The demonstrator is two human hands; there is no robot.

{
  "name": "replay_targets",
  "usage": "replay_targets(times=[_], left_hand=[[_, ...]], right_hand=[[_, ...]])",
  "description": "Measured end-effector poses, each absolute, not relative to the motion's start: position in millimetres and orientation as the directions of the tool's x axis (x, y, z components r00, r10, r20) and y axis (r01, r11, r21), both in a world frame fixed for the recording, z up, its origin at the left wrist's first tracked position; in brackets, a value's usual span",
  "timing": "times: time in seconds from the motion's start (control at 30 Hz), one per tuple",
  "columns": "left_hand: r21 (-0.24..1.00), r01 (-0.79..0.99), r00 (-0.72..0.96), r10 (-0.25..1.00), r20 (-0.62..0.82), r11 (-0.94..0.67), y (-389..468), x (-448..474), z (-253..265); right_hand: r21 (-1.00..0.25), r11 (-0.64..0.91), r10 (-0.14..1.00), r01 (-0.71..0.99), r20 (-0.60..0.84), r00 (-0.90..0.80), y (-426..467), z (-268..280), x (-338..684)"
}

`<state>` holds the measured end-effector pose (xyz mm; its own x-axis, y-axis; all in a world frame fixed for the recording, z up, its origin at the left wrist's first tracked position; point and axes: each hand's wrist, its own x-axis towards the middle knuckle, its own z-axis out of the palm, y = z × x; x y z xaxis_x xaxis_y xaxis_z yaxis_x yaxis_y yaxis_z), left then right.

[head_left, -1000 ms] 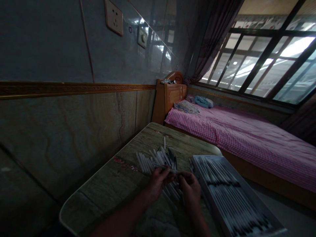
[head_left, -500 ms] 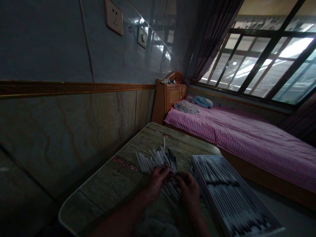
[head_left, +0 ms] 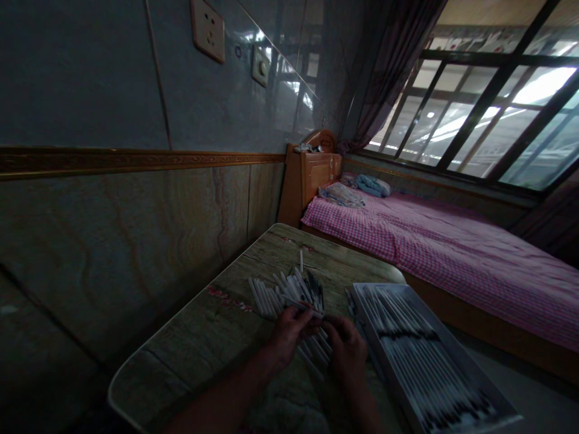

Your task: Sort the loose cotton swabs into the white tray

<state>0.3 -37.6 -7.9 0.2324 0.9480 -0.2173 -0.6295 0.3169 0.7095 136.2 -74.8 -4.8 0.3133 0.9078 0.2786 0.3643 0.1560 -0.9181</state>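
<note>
My left hand [head_left: 289, 333] is closed in a pinch around a slim white pen barrel [head_left: 299, 304], which lies nearly level and points toward my other hand. The fingers of my right hand [head_left: 348, 346] are pinched together at the barrel's right end; any small part between them is too dark to make out. Just beyond both hands, several loose white barrels [head_left: 266, 296] lie side by side on the table, with dark-tipped pieces [head_left: 315, 288] to their right. More slim pale pieces [head_left: 312, 355] lie beneath and between my hands.
To the right, a shallow tray [head_left: 462, 351] holds rows of white pens with dark ends. One white piece [head_left: 301, 260] lies apart toward the far side of the table [head_left: 190, 343]. A bed [head_left: 407, 235] stands beyond, and a tiled wall [head_left: 190, 223] runs along the left.
My hands stay almost in place, with the barrel still between them. My right hand's fingers have shifted very slightly; the loose pieces and the tray look the same.
</note>
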Motion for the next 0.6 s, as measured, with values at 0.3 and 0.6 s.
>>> replay_targets(times=[0.3,0.6], left_hand=[[0.780,-0.576,0.168,0.969,-0.179,0.244,-42,3,-4],[0.818,-0.541,0.153,0.979,-0.133,0.196,-45,8,-7]], right_hand=[[-0.817,0.174,0.877,0.550,0.383,0.291,-76,-12,134],[-0.740,0.196,0.889,0.644,0.411,0.203,-77,-17,137]])
